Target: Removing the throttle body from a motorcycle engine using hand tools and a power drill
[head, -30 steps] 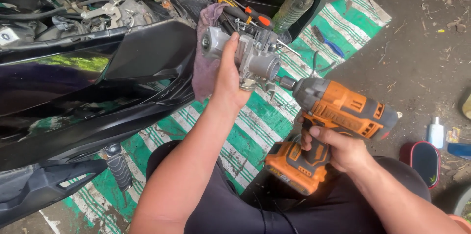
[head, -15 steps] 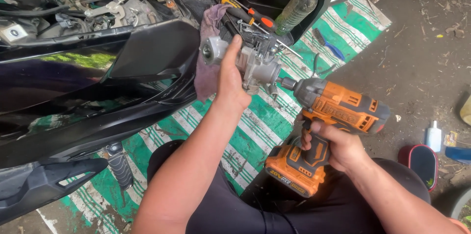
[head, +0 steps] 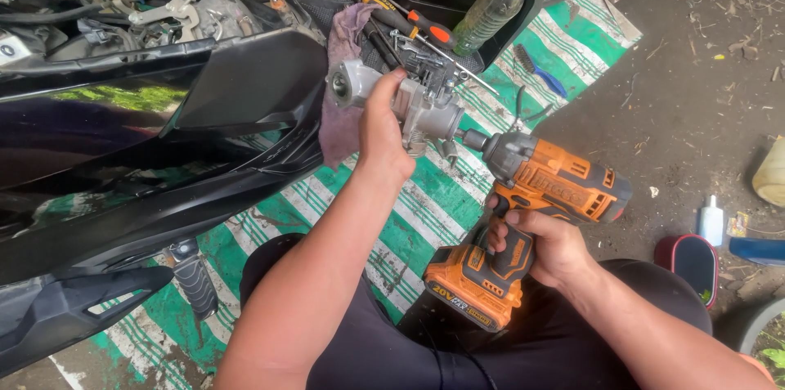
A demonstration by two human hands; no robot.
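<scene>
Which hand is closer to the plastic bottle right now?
Left. The left hand holds the metal engine part just below-left of the plastic bottle; the right hand grips the orange drill much lower down.

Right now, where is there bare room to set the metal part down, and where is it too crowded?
The striped mat is bare between the left hand and the drill, and along its green edge right of the blue brush. The dirt floor beyond is also free. It is crowded at the top, where screwdrivers, a rag and a bottle lie together.
</scene>
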